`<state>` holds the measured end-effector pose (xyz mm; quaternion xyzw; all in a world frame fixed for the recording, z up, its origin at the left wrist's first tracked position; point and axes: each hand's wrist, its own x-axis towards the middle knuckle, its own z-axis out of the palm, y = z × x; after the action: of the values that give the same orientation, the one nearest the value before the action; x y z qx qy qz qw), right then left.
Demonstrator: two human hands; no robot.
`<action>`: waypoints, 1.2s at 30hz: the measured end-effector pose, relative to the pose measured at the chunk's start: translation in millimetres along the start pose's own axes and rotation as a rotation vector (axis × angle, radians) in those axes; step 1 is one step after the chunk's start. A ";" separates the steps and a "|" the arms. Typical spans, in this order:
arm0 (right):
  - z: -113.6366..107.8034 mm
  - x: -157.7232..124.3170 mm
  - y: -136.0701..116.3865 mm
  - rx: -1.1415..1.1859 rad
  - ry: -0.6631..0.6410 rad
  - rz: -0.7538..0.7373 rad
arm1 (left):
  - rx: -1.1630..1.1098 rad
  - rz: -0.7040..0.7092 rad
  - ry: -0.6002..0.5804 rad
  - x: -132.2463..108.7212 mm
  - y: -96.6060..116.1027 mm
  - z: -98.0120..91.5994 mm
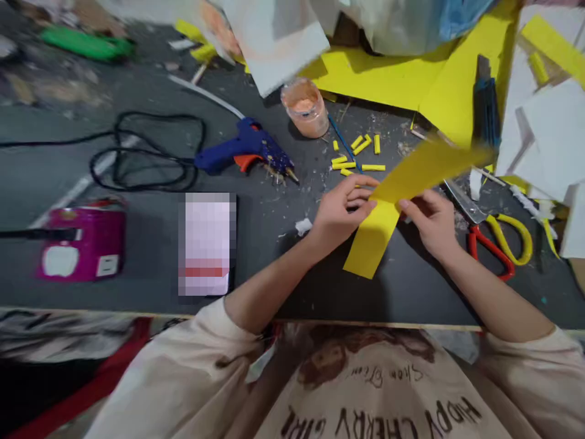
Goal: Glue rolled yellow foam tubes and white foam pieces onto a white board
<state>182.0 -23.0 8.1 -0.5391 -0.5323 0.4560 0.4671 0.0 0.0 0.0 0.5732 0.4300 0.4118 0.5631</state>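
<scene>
A strip of yellow paper or thin foam sheet (375,235), bent across its middle, is held above the dark table. My left hand (340,210) pinches its left edge at the bend, thumb on top. On the opposite edge, my right hand (428,221) grips the strip between thumb and fingers. The upper half of the strip rises away to the right, its far end blurred. Several small yellow rolled pieces (345,164) lie just beyond my left hand. Scissors (491,238) with red and yellow handles rest to the right of my right hand.
A blue glue gun (249,148) with a looped black cord lies left of a jar (305,108) of peach-coloured material. Further left are a phone (208,244) and a magenta box (82,244). A utility knife (485,110) lies on a large yellow sheet (384,73) at the back.
</scene>
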 end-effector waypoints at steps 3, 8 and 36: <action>2.0 4.9 0.1 0.150 -0.018 0.082 | 0.038 0.084 -0.022 -4.6 -0.6 0.9; 1.3 5.4 -1.0 0.162 -0.013 0.140 | 0.102 0.320 -0.063 -8.1 -4.9 1.1; -3.0 -11.1 -3.8 -0.350 0.014 -0.591 | 0.284 0.440 -0.056 -9.3 8.1 -4.9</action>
<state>184.2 -34.1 12.2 -0.4367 -0.7324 0.1987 0.4831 -7.2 -7.4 8.4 0.7374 0.3327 0.4436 0.3857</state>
